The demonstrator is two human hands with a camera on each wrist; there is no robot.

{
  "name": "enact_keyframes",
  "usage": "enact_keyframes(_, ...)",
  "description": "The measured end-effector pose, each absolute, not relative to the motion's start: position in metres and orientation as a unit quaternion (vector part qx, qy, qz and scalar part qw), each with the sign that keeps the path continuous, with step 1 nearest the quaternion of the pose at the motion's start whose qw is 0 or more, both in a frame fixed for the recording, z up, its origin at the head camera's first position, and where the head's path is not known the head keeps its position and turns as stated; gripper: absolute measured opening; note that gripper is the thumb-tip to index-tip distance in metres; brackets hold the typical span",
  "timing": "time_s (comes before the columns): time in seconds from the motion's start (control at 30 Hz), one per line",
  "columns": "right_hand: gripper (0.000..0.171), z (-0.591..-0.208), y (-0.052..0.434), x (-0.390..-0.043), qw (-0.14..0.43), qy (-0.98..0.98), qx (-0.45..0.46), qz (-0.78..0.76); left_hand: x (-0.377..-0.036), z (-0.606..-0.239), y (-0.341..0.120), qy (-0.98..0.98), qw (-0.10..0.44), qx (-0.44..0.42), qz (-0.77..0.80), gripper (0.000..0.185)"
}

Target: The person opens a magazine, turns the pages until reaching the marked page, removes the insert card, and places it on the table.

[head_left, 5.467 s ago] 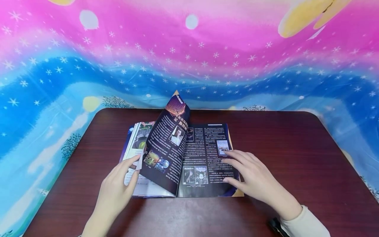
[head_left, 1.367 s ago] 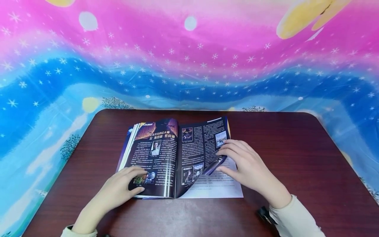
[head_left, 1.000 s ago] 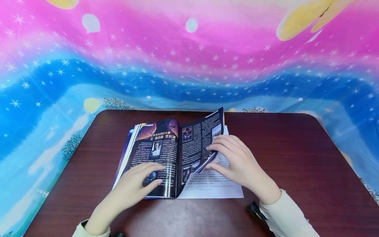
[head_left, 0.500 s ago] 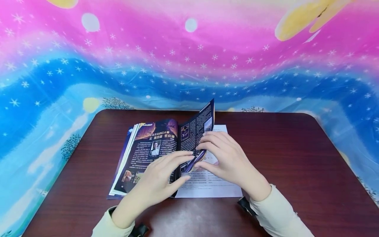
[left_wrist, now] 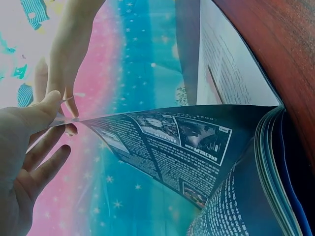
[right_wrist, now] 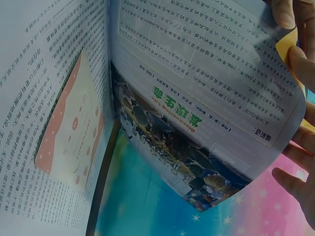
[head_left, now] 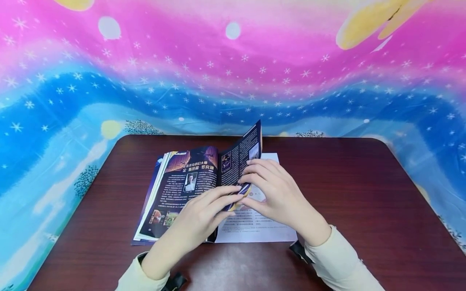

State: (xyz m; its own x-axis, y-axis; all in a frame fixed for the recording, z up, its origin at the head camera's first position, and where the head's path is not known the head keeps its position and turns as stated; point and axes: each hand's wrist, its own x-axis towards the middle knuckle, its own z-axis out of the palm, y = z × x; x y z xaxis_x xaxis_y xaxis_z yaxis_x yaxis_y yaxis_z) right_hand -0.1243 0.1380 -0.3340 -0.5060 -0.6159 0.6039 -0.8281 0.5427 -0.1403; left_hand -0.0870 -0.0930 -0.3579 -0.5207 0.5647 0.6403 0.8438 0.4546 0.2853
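An open magazine (head_left: 174,182) lies on the table. Its dark printed page (head_left: 233,161) stands raised near the spine, curling at the lower edge. My right hand (head_left: 276,194) pinches this page's free edge, thumb on its pale side and fingers on the dark side. Reaching across from the left page, my left hand (head_left: 196,218) pinches the lower corner; in the left wrist view its thumb (left_wrist: 51,103) meets the page's tip. A cream and pink strawberry card (right_wrist: 74,132) lies on the white page (right_wrist: 39,196) underneath, mostly hidden by my right hand in the head view.
The dark reddish wooden table (head_left: 346,194) extends around the magazine. A pink and blue snowflake-patterned cloth (head_left: 233,81) hangs behind and along its sides. Black straps (head_left: 300,250) sit at my cream sleeves (head_left: 338,258).
My right hand has drawn the page up and leftward, uncovering the white page. From the left page my left hand has crossed rightward and closed its thumb on the raised page's corner.
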Motion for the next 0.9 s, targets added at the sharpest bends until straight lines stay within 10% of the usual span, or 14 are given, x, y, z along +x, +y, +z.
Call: enact_keyframes(0.9,0.044,-0.352,0.174,-0.104,0.211,-0.882,0.361,0.218,-0.075,-0.372,-0.143,-0.869,0.298,-0.258,-0.300,0.035)
